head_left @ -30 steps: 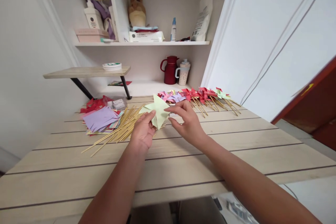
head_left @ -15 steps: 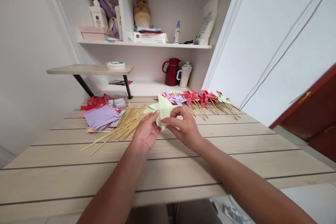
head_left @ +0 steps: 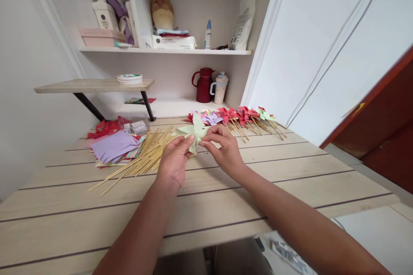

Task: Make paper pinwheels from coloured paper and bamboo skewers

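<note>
A pale green paper pinwheel point(head_left: 197, 126) is held up above the table between both hands, its blades pointing outward. My left hand point(head_left: 176, 157) grips it from the left, thumb pressed near the centre. On the other side, my right hand point(head_left: 224, 148) pinches the paper's lower right part between thumb and fingers. Bamboo sticks point(head_left: 151, 154) lie in a loose pile just left of my left hand. Beside them is a stack of cut paper sheets point(head_left: 114, 146) with a purple one on top. Finished pinwheels on sticks point(head_left: 229, 114) lie in a row behind my right hand.
A small raised wooden shelf point(head_left: 93, 86) on black legs stands at the back left. Red paper point(head_left: 106, 128) and a clear plastic box point(head_left: 136, 127) sit beneath it. A dark red jug point(head_left: 204, 86) and a cream cup point(head_left: 220, 89) stand at the back of the table.
The last blade's corner has been folded inward toward the centre, so the paper looks more like a full pinwheel. The camera view has shifted, moving the scene left.
</note>
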A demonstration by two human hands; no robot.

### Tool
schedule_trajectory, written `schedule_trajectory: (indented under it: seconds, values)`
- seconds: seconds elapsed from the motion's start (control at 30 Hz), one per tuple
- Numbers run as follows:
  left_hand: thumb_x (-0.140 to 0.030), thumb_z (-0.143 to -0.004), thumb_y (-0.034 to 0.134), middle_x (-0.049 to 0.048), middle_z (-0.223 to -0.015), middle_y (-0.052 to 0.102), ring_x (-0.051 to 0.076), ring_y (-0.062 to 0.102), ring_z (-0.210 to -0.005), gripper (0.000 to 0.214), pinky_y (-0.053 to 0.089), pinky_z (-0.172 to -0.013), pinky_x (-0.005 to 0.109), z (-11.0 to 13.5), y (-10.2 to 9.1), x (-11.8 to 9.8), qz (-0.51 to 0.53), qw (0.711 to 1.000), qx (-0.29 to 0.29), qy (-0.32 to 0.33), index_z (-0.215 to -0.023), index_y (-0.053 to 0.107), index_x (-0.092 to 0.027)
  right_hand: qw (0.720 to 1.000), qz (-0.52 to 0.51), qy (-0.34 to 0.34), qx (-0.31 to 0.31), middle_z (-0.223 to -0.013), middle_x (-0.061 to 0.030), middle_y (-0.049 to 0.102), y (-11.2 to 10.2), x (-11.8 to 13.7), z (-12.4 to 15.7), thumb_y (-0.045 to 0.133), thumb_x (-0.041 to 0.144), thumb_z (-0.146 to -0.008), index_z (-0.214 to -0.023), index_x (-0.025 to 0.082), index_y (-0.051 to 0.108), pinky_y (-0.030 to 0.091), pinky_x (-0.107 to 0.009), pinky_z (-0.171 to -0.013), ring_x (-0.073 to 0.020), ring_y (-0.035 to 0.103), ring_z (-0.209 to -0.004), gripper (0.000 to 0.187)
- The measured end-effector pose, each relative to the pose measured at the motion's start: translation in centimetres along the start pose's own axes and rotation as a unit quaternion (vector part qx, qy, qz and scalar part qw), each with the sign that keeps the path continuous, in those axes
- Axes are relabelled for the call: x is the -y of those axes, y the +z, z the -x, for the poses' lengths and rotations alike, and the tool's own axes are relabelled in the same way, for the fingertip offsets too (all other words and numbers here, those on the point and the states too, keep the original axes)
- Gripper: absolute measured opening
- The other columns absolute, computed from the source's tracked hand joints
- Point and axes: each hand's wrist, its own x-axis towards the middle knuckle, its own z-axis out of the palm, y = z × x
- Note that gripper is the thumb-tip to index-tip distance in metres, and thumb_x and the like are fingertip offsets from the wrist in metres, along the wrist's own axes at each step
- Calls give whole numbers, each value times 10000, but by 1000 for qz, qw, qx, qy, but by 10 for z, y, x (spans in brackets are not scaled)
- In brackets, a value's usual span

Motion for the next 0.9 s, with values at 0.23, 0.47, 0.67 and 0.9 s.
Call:
schedule_trajectory:
  seconds: [0.23, 0.47, 0.67, 0.9]
  values:
    - [-385, -529, 930, 3, -717, 674, 102, 552, -664, 359, 408, -610, 223, -1, -1, 3, -70, 995, -45, 62, -732, 739, -160, 1000, 17, -10, -14, -846, -32, 578, -1, 3, -2, 777, 283, -855, -783, 235, 749, 495, -361, -730, -192, 587, -807, 92]
    - [-362, -594, 909, 1, -698, 679, 119, 577, -680, 276, 448, -686, 251, 2, 0, 4, -116, 988, -46, 90, -686, 737, -166, 1000, 7, 19, -19, -854, -38, 638, -3, 4, -5, 802, 311, -830, -735, 217, 718, 524, -364, -768, -198, 626, -821, 158]
    - [-348, -615, 904, 14, -703, 695, 129, 593, -684, 252, 455, -700, 258, 1, 0, 5, -138, 985, -49, 89, -717, 766, -163, 996, -21, 86, -21, -810, -31, 671, -4, 4, -6, 817, 297, -811, -698, 216, 696, 532, -356, -765, -199, 655, -813, 185]
    - [-318, -641, 885, 25, -734, 713, 136, 611, -710, 204, 466, -728, 263, 1, 1, 6, -144, 984, -43, 92, -707, 771, -163, 995, -30, 93, -5, -810, -29, 681, -3, 2, -5, 828, 276, -798, -692, 210, 686, 529, -351, -778, -191, 654, -810, 189]
